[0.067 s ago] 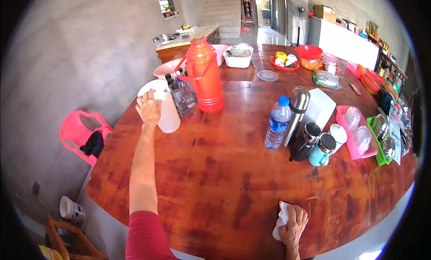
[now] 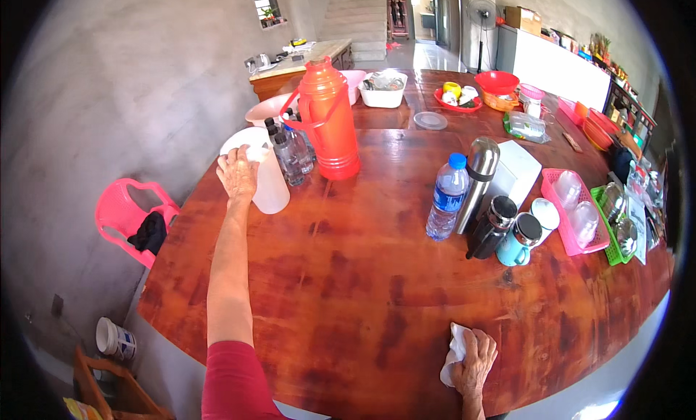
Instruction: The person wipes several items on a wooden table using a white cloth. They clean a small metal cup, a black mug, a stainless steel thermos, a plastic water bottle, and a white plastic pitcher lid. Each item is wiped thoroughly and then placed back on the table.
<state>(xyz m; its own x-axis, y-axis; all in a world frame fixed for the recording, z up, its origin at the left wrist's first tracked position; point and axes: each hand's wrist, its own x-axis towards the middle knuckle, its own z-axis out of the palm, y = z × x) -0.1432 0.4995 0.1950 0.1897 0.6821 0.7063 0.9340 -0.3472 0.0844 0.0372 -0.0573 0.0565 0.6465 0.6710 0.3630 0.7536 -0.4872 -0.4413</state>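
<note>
On the left side of the wooden table stands a tall, translucent white plastic jug [image 2: 272,186]. My left hand [image 2: 238,175] is closed on its near side, just below the white lid; whether there is a handle under the palm is hidden. Close behind the jug are several clear bottles with dark caps [image 2: 288,159] and a big red thermos flask [image 2: 336,133]. Near the front edge, at right, my right hand [image 2: 478,358] grips a crumpled white cloth or tissue [image 2: 455,355] pressed on the tabletop.
A blue-capped water bottle [image 2: 447,202], a steel thermos [image 2: 478,177], a black flask [image 2: 493,228] and a turquoise mug [image 2: 519,242] cluster right of centre. Beyond them are a pink basket [image 2: 580,239] and a green basket [image 2: 612,253]. Bowls line the far side. A pink chair [image 2: 119,210] stands left.
</note>
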